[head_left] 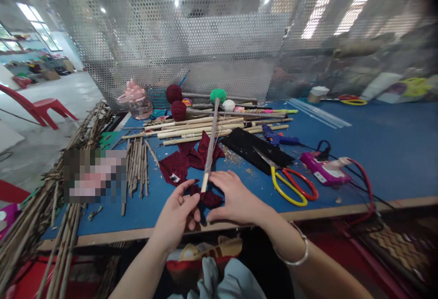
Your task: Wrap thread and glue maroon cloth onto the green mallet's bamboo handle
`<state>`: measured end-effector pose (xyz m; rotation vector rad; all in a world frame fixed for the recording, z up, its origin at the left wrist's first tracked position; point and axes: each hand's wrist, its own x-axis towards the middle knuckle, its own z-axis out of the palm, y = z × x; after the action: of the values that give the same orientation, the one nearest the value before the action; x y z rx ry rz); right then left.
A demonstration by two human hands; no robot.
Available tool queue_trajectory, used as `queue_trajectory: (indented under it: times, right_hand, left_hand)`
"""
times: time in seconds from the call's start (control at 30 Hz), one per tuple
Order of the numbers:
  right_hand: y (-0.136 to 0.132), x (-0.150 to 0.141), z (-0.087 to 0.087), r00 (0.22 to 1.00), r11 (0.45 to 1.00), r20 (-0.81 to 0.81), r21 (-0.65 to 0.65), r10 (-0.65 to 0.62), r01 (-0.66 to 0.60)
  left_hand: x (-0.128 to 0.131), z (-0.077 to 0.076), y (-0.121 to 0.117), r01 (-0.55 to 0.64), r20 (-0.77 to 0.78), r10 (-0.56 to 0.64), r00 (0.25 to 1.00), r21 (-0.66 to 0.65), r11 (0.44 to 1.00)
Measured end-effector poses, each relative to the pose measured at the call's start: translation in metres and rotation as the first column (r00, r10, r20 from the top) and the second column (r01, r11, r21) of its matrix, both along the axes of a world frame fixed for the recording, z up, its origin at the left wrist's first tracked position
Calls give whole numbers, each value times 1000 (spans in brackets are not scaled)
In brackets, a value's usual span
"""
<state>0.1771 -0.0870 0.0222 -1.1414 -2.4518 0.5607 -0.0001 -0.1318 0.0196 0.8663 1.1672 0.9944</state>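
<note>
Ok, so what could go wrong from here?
Your right hand might knock the scissors if it swings outward, since they lie beside it near the front of the table. The red cord drops over the front edge, so a snag could drag the purple power strip. And the blue glue gun sits beside black cloth; if hot, it might mark it.

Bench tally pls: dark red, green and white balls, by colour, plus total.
Dark red balls: 2
Green ball: 1
White ball: 1
Total: 4
</note>
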Motion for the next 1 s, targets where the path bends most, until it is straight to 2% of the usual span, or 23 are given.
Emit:
queue_trajectory:
  times: [0.1,0.13,0.2,0.3,0.4,0.47,0.6,0.67,0.73,0.8,1.0]
  right_hand:
    - [-6,-6,-18,983,988,-116,52,-140,147]
    - [-7,-6,-20,978,984,-144,66,-154,164]
    - [-10,-6,-20,984,987,-153,120,-88,107]
    - [-13,-5,-15,994,972,-70,224,84,-66]
    - [-13,-6,-12,992,961,-11,252,122,-115]
    - [-14,-6,-12,994,965,-10,241,109,-103]
    - [-15,-6,-14,998,976,-36,215,57,-48]
    - [-16,-6,-14,999,978,-24,204,49,-43]
    - [-17,-6,-14,998,978,1,198,60,-59]
    - [-17,-6,-13,997,977,21,196,76,-79]
    - [-17,-8,-9,994,982,54,158,95,-103]
  left_hand:
    - [-1,-3,0,10,-152,-9,988,7,1000]
    - [-2,-4,0,15,-210,-12,978,15,1000]
    - [-3,-6,-1,26,-350,1,937,73,997]
    - [-4,-8,-2,85,-619,99,779,261,962]
    - [-6,-10,-3,169,-778,210,592,374,912]
    - [-6,-10,-5,179,-821,239,518,378,908]
    - [-4,-7,-12,136,-887,238,396,313,940]
    - [-3,-6,-14,117,-903,241,356,299,947]
    - [-2,-5,-14,97,-901,251,355,302,948]
    - [-2,-6,-12,71,-883,261,390,312,947]
    - [-2,-13,-6,-24,-702,320,636,397,918]
